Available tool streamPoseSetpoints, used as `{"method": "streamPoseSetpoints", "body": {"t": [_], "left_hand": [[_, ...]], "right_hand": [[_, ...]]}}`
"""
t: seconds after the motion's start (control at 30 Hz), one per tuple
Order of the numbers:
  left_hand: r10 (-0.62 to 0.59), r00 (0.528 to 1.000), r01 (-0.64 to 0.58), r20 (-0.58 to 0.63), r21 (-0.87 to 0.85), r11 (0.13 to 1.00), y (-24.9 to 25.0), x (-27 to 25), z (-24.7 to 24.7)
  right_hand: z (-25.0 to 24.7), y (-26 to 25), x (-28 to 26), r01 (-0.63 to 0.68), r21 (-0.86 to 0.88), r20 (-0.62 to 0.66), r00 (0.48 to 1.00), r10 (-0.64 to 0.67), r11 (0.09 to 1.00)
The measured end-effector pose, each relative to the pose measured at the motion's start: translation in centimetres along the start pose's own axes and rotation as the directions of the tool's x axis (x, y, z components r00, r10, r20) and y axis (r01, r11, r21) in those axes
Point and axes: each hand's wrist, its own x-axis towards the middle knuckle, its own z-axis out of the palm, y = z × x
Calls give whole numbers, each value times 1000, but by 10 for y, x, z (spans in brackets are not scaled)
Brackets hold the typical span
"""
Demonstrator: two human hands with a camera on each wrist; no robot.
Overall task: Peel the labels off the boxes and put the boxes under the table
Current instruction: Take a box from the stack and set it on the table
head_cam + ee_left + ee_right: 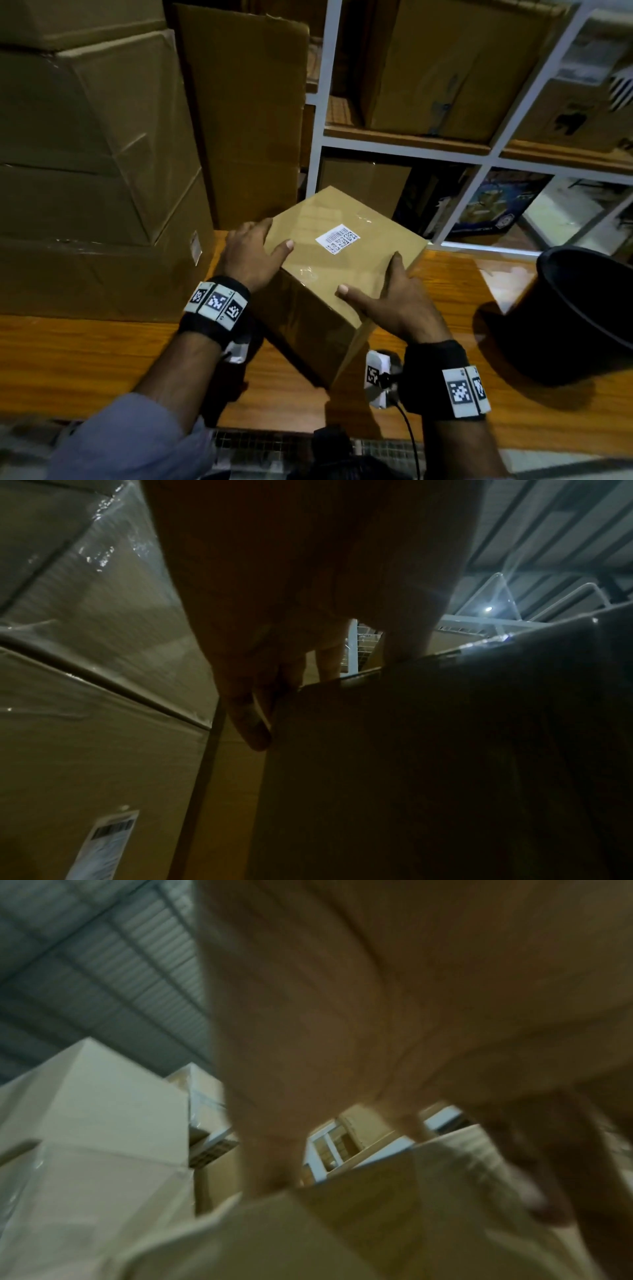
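A brown cardboard box (342, 277) sealed with clear tape is tilted over the wooden table (85, 359), held between both hands. A white barcode label (337, 240) is stuck flat on its top face. My left hand (253, 253) grips the box's left edge, thumb on top and fingers down the side. My right hand (394, 298) grips the near right edge, thumb lying across the top. In the left wrist view, fingers (253, 723) hook over the dark box (428, 750). The right wrist view is blurred, showing my palm (377, 1001) above the box (342, 1231).
A tall stack of large cardboard boxes (85, 171) stands at the left on the table; one carries a small label (106, 842). White shelving (479, 161) holding more boxes stands behind. A black bucket (565, 325) sits on the table at the right.
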Motion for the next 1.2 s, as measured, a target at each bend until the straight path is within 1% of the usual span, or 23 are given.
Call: {"method": "streamPoseSetpoints", "body": {"t": [0.03,0.07,0.13,0.17,0.23,0.27,0.3,0.33,0.4,0.47,0.57,0.6,0.63,0.67,0.73,0.77,0.8,0.9,1.0,1.1,1.2], "left_hand": [[-5,1000,5,-14,0,1000,0,-1,0],[-16,999,16,-34,1,1000,1,-3,1],[-45,996,44,-73,-7,999,4,-9,4],[-56,994,55,-88,-15,998,8,-12,6],[-62,992,61,-107,-16,998,15,-19,8],[-67,992,67,-106,-11,998,20,-23,8],[-74,992,74,-99,-7,997,24,-26,7],[-75,993,74,-91,-10,997,27,-28,6],[-61,996,59,-59,-47,997,33,-32,5],[-56,998,56,1,-71,996,36,-35,2],[-88,991,95,97,-71,993,38,-38,0],[-100,989,109,113,-78,991,38,-39,-1],[-102,987,114,123,-95,989,38,-39,-1],[-94,987,109,132,-110,988,37,-37,0],[-45,987,62,156,-103,993,35,-29,3],[-14,986,29,168,-92,995,33,-25,3],[23,984,-9,176,-78,997,33,-20,3],[146,972,-144,183,-27,989,32,-1,5],[204,953,-218,223,36,975,35,15,8],[208,968,-230,141,170,958,45,22,3],[125,983,-169,135,388,906,57,20,-8]], "right_hand": [[-2,1,0,19,61,25,999,-21,998],[-5,3,1,37,129,15,999,-40,991],[-5,5,4,87,214,-68,995,-74,973],[-5,4,6,106,185,-139,987,-80,977],[-8,1,4,75,-4,-260,963,-74,997],[-9,-2,2,40,-100,-292,954,-67,994],[-9,-3,-2,12,-153,-305,950,-59,988],[-10,-4,-5,-6,-174,-288,957,-45,985],[-10,0,-7,-46,-208,-213,977,0,977],[-15,8,-4,-59,-242,-147,989,24,968],[-33,22,2,-46,-191,-62,997,35,981],[-39,26,3,-58,-176,-59,997,48,983],[-41,30,3,-86,-179,-85,994,71,980],[-41,32,1,-138,-198,-138,984,112,970],[-36,33,-6,-276,-239,-286,936,204,931],[-32,31,-11,-318,-236,-331,915,232,918],[-28,30,-14,-321,-217,-336,911,238,922],[-24,29,-17,-249,-185,-223,953,206,951],[-29,36,-11,-211,-205,-147,972,183,956],[-40,41,-4,-154,-211,-75,987,141,965],[-58,40,-1,-36,-131,-5,999,36,991]]}}
